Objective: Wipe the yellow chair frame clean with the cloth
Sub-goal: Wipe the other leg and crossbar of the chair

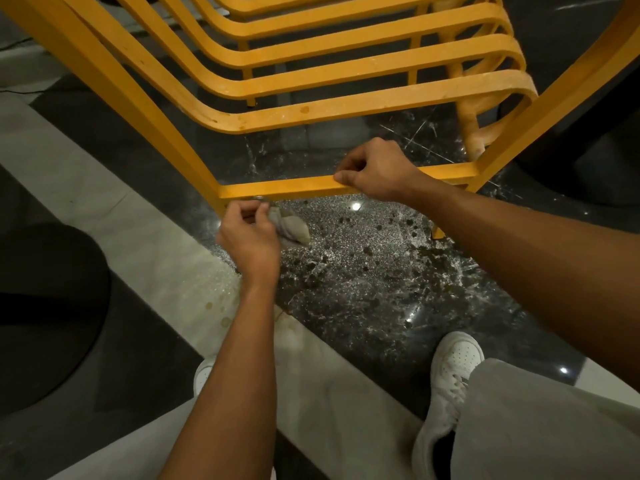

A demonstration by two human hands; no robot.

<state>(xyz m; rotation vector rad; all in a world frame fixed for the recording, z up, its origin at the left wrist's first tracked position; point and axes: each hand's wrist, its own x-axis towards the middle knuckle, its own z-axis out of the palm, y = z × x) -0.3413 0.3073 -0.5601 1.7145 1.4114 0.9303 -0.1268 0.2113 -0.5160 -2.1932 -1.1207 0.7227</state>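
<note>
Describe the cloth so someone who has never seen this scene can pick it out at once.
Start at the yellow chair frame and follow it down to its nearest crossbar, which the right hand grips. Just below that bar's left end, the left hand holds the cloth: a crumpled grey-beige wad, the only soft, dull thing against the yellow bars and the dark speckled floor.

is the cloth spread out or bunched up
Bunched up: the cloth is a crumpled wad gripped in the left hand, just under the yellow crossbar.

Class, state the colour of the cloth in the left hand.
The crumpled cloth is pale grey, clearest in head view.
</note>
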